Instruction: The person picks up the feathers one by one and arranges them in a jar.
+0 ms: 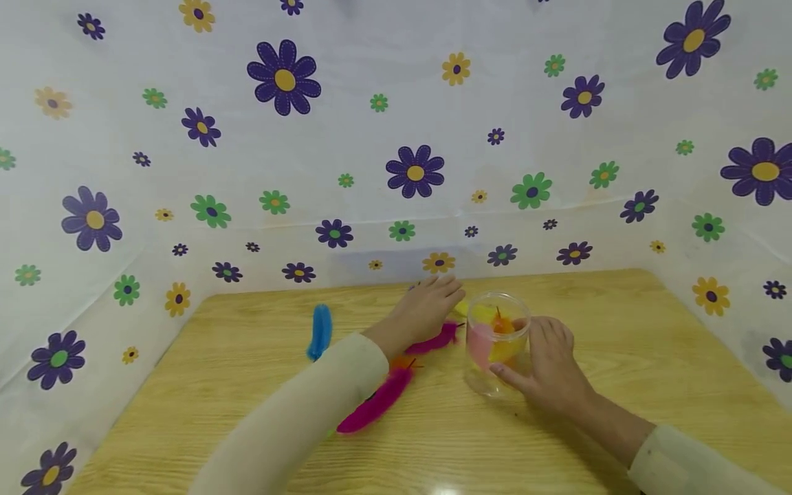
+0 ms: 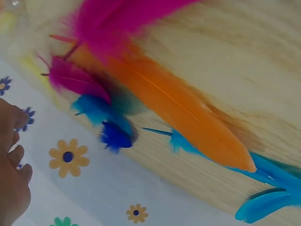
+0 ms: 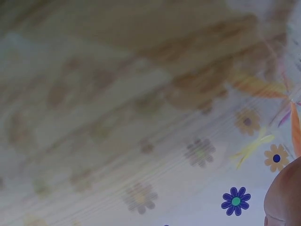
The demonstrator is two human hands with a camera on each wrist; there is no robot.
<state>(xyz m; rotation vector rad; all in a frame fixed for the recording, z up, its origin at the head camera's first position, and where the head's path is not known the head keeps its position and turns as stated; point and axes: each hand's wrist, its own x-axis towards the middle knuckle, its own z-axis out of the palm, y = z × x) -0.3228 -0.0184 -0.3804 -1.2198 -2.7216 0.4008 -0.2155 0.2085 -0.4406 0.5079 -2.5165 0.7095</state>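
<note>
My right hand grips a clear plastic jar upright on the table, thumb across its front. Inside the jar show a pink feather, a yellow feather and an orange feather. To the left of the jar my left hand reaches over the loose feathers, fingers extended, nothing seen held. Below it lies a magenta feather. A larger magenta feather is nearer. The left wrist view shows an orange feather and a dark blue feather.
A light blue feather lies on the wooden table at the left. Partly hidden past the left hand is a yellow feather. A white flowered cloth walls off the back and both sides.
</note>
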